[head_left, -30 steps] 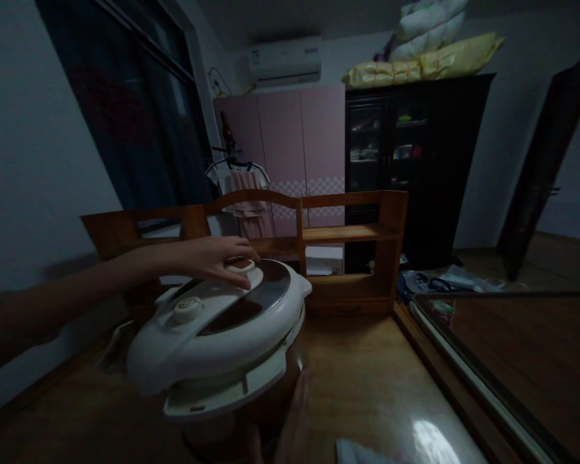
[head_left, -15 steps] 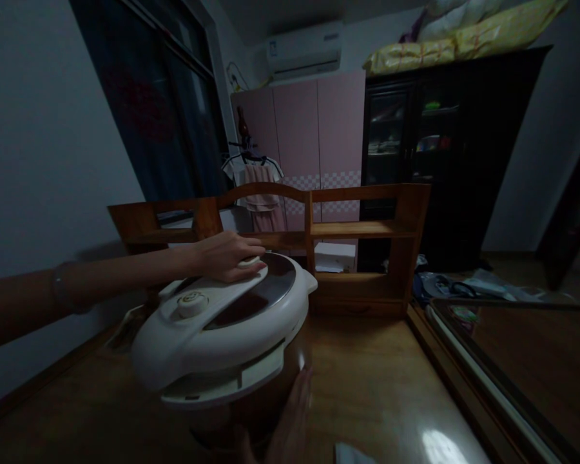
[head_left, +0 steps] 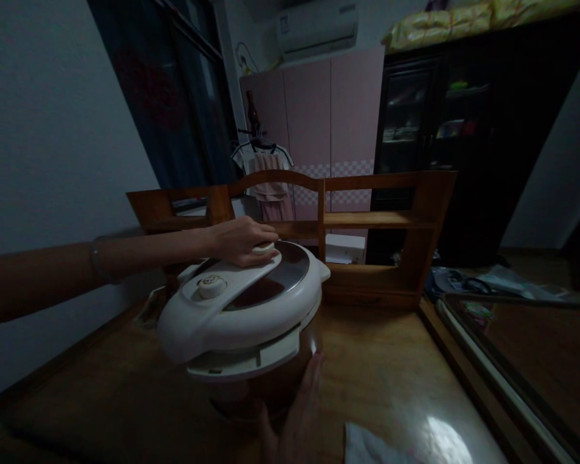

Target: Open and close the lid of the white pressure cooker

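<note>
An electric pressure cooker with a shiny brown body stands on the wooden desktop. Its white lid has a dark metallic top panel and a round valve knob. My left hand is wrapped around the handle on top of the lid. Low on the near right side, my right hand lies along the cooker's body with fingers stretched out and thumb apart. A gap shows between the lid's rim and the white collar below it at the front. The cooker's inside is hidden.
Behind the cooker, a wooden shelf rack holds a white box. A pale cloth lies at the desktop's near edge. The wall is close on the left, and a raised edge borders the desktop on the right.
The whole view has shifted, so the cooker and rack appear farther right and slightly higher. More of the pale cloth shows. Both hands keep their places on the cooker.
</note>
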The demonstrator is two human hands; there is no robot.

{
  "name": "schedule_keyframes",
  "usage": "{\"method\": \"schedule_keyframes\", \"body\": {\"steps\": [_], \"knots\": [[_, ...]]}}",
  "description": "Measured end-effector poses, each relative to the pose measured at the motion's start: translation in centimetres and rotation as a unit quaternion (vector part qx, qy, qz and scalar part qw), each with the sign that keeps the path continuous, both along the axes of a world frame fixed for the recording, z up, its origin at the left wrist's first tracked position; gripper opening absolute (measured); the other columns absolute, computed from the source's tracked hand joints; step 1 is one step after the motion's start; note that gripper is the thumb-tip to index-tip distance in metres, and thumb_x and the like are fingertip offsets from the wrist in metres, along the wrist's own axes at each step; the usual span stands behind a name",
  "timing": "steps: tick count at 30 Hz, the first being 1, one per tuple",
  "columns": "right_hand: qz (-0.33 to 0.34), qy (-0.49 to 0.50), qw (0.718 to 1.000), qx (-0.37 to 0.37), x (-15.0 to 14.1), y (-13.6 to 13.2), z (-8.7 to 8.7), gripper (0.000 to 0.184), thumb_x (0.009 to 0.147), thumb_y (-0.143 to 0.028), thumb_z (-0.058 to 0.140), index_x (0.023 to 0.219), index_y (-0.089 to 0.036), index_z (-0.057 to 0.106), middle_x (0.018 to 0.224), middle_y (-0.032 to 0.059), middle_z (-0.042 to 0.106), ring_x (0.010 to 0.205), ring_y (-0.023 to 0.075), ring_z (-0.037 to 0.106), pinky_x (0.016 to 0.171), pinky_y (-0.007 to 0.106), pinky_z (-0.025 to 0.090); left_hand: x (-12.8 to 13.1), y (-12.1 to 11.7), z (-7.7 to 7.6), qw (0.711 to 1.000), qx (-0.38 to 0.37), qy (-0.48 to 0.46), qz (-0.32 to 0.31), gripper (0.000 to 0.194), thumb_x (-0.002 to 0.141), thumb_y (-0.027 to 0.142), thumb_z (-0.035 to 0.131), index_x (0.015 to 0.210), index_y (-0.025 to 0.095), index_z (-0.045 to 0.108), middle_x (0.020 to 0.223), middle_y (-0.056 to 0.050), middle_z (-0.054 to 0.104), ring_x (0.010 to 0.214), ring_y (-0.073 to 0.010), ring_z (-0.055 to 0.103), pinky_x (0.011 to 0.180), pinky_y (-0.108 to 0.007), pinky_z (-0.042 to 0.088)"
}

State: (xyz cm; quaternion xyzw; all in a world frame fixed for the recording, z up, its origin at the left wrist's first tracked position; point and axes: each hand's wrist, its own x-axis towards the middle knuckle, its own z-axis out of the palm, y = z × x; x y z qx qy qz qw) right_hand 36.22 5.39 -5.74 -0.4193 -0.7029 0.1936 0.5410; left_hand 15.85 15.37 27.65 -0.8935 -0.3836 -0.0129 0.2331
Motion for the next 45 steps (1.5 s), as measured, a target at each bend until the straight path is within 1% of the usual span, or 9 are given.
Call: {"method": "schedule_keyframes", "body": {"steps": [4, 8, 14, 17, 21, 28, 33, 39, 45], "knots": [[-0.026, -0.019, 0.999, 0.023, 0.2, 0.1, 0.4, 0.103, 0.094, -0.063, 0.056, 0.166, -0.006, 0.009, 0.164, 0.0234, 0.018, 0.153, 0.0342, 0.022, 0.108, 0.057, 0.043, -0.3, -0.1, 0.1, 1.0, 0.011, -0.005, -0.008, 0.026, 0.1, 0.031, 0.051, 0.08, 0.013, 0.055, 0.078, -0.003, 0.055, 0.062, -0.0106, 0.048, 0.059, -0.029, 0.033], [-0.031, -0.024, 0.999, 0.026, 0.5, 0.0, 0.7, 0.106, 0.093, -0.067, 0.056, 0.165, -0.004, 0.01, 0.164, 0.0239, 0.019, 0.153, 0.034, 0.022, 0.109, 0.056, 0.043, -0.1, -0.5, 0.0, 1.0, 0.023, 0.0, 0.015, 0.031, 0.101, 0.036, 0.049, 0.081, 0.014, 0.058, 0.079, -0.004, 0.058, 0.062, -0.0114, 0.05, 0.059, -0.029, 0.033], [-0.007, -0.025, 0.999, 0.019, 0.3, 0.1, 0.1, 0.107, 0.093, -0.064, 0.058, 0.166, -0.005, 0.006, 0.165, 0.023, 0.015, 0.154, 0.0351, 0.018, 0.114, 0.061, 0.036, 0.9, -1.4, -0.4, 0.987, 0.035, 0.0, 0.159, 0.046, 0.102, 0.053, 0.041, 0.08, 0.015, 0.057, 0.082, -0.006, 0.061, 0.069, -0.0164, 0.056, 0.062, -0.033, 0.033], [-0.008, -0.026, 0.999, 0.016, 0.3, 0.2, 0.2, 0.106, 0.093, -0.063, 0.057, 0.166, -0.006, 0.005, 0.165, 0.0227, 0.014, 0.154, 0.0349, 0.018, 0.115, 0.06, 0.035, 1.1, -1.6, -0.6, 0.982, 0.033, 0.002, 0.186, 0.049, 0.101, 0.055, 0.037, 0.081, 0.015, 0.057, 0.085, -0.007, 0.063, 0.072, -0.0181, 0.058, 0.063, -0.034, 0.033], [-0.004, -0.028, 1.0, 0.013, 0.4, 0.2, 0.2, 0.105, 0.094, -0.064, 0.055, 0.166, -0.006, 0.004, 0.165, 0.0216, 0.014, 0.155, 0.0337, 0.017, 0.116, 0.06, 0.033, 1.1, -1.6, -0.3, 0.983, 0.011, 0.0, 0.182, 0.048, 0.101, 0.054, 0.037, 0.08, 0.015, 0.056, 0.083, -0.007, 0.062, 0.07, -0.0168, 0.056, 0.065, -0.033, 0.033], [-0.006, -0.025, 1.0, 0.009, 0.3, 0.2, -0.4, 0.106, 0.093, -0.065, 0.056, 0.166, -0.008, 0.004, 0.166, 0.0203, 0.014, 0.155, 0.0329, 0.017, 0.117, 0.061, 0.031, 0.9, -0.9, 0.2, 0.993, -0.026, -0.019, 0.116, 0.042, 0.1, 0.047, 0.044, 0.077, 0.013, 0.054, 0.075, -0.006, 0.057, 0.064, -0.0128, 0.051, 0.064, -0.03, 0.033], [0.008, -0.03, 1.0, 0.004, 0.5, 0.1, 0.4, 0.106, 0.094, -0.063, 0.057, 0.166, -0.008, 0.002, 0.166, 0.0212, 0.013, 0.155, 0.0342, 0.015, 0.118, 0.062, 0.029, 0.5, -0.8, -0.2, 0.991, -0.01, 0.001, 0.132, 0.044, 0.101, 0.05, 0.041, 0.079, 0.015, 0.055, 0.079, -0.006, 0.06, 0.068, -0.0151, 0.054, 0.066, -0.031, 0.035], [0.003, -0.013, 1.0, 0.004, 0.4, 0.2, 0.3, 0.106, 0.093, -0.063, 0.058, 0.167, -0.011, 0.003, 0.165, 0.0213, 0.015, 0.154, 0.036, 0.017, 0.115, 0.064, 0.033, 1.0, -0.6, -0.5, 0.975, 0.006, 0.024, 0.222, 0.053, 0.101, 0.057, 0.033, 0.083, 0.016, 0.061, 0.085, -0.008, 0.066, 0.075, -0.0208, 0.061, 0.068, -0.034, 0.037], [0.016, 0.003, 1.0, 0.009, 0.3, 0.3, 0.0, 0.106, 0.093, -0.061, 0.06, 0.167, -0.011, 0.004, 0.166, 0.0206, 0.014, 0.155, 0.0349, 0.016, 0.118, 0.061, 0.029, 3.3, -0.4, 0.0, 0.938, 0.008, 0.038, 0.343, 0.062, 0.097, 0.062, 0.031, 0.088, 0.014, 0.07, 0.089, -0.013, 0.07, 0.084, -0.0285, 0.067, 0.063, -0.035, 0.032]]}}
